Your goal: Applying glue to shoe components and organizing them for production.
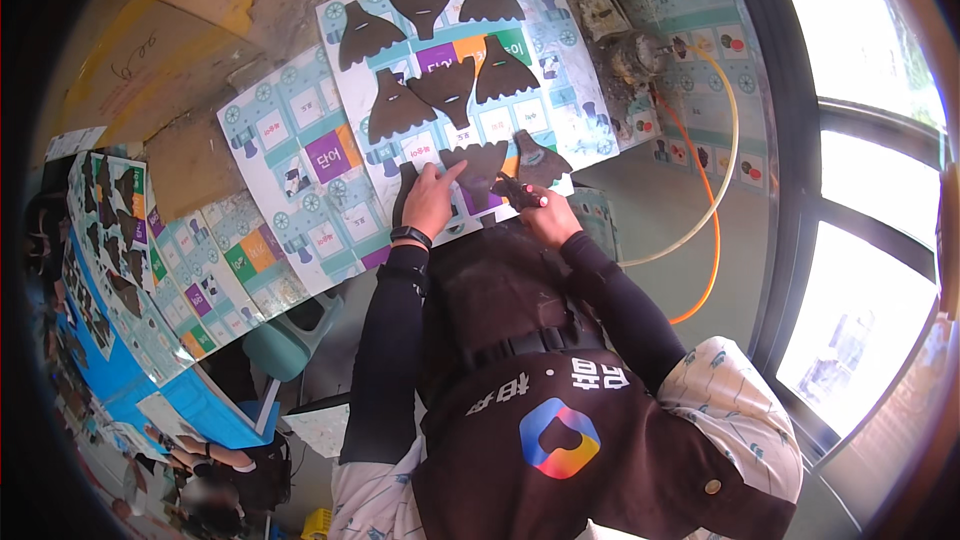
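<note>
My left hand [432, 200] lies at the near edge of the printed sheets, with its fingers apart. Its index finger reaches onto a dark brown fan-shaped piece [476, 162] with a wavy edge. To the right of that piece, my right hand [553, 220] is closed around a small dark tool [518, 192], whose exact kind I cannot make out. The tool's tip is near the piece's right side. Another brown piece [541, 162] lies just beyond it. Several more brown pieces [446, 90] are spread over the white and teal printed sheet [600, 110], and one is partly covered by my left hand.
A brown cardboard sheet [170, 40] covers the far left of the table. Yellow [735, 140] and orange hoses [712, 240] hang at the right, beside a window. More printed sheets [250, 250] run leftward past a teal stool [280, 348]. Another person's arm [225, 454] shows at lower left.
</note>
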`<state>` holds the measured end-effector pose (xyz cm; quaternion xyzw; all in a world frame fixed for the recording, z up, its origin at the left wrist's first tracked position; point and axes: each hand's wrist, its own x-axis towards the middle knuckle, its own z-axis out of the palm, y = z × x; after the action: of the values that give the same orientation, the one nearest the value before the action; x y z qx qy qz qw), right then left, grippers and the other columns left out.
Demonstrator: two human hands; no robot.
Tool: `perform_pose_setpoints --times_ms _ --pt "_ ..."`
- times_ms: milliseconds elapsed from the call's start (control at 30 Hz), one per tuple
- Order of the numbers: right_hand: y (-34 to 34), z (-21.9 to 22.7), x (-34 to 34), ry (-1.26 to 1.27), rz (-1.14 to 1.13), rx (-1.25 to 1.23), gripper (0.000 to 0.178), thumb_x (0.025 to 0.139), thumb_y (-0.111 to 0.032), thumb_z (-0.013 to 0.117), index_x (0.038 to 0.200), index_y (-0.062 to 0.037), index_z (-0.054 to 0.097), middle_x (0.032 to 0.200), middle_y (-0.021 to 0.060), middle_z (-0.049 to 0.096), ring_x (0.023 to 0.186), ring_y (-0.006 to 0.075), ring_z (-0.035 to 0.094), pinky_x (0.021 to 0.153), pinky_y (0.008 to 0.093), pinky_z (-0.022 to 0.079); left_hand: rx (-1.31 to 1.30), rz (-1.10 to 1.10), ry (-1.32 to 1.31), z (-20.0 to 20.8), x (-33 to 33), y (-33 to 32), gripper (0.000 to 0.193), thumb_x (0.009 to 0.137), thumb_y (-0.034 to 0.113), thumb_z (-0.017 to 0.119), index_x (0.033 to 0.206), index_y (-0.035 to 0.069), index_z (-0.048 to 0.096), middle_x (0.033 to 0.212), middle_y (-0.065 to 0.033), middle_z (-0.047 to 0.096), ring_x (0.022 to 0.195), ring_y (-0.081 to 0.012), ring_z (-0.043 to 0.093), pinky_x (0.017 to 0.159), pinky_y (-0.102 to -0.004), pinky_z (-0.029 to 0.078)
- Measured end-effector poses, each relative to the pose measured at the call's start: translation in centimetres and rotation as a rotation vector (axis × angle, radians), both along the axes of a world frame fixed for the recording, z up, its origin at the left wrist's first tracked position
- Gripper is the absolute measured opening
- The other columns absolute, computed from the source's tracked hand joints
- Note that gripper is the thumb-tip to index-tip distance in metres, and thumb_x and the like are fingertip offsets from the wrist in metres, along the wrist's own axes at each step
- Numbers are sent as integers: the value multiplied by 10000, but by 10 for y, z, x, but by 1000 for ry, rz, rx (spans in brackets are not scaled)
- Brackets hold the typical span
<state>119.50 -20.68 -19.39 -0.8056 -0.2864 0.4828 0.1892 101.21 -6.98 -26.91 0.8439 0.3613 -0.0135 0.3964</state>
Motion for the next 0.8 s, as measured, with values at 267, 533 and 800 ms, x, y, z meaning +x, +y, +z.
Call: perform_pose_setpoints --times_ms 267,533,800 --pt "12 -8 -2 18 96 37 333 768 -195 615 1038 -2 628 856 233 660 822 397 634 763 419 494 9 -14 14 3 0 1 534 820 11 610 1306 218 537 1016 -123 509 945 -315 564 841 -399 488" --pt "28 7 -32 247 121 125 391 719 -188 672 1050 9 604 886 218 650 847 350 639 765 394 490 91 253 -81 26 -63 42 550 756 -23 659 1250 196 556 1021 -107 524 956 -323 573 807 -400 493" --pt "68 -6 -74 55 190 90 287 806 -217 598 979 12 602 865 271 633 884 455 592 758 486 468 20 33 85 9 -83 47 769 661 -11 769 1323 286 516 1026 -81 488 1011 -279 556 845 -382 500"
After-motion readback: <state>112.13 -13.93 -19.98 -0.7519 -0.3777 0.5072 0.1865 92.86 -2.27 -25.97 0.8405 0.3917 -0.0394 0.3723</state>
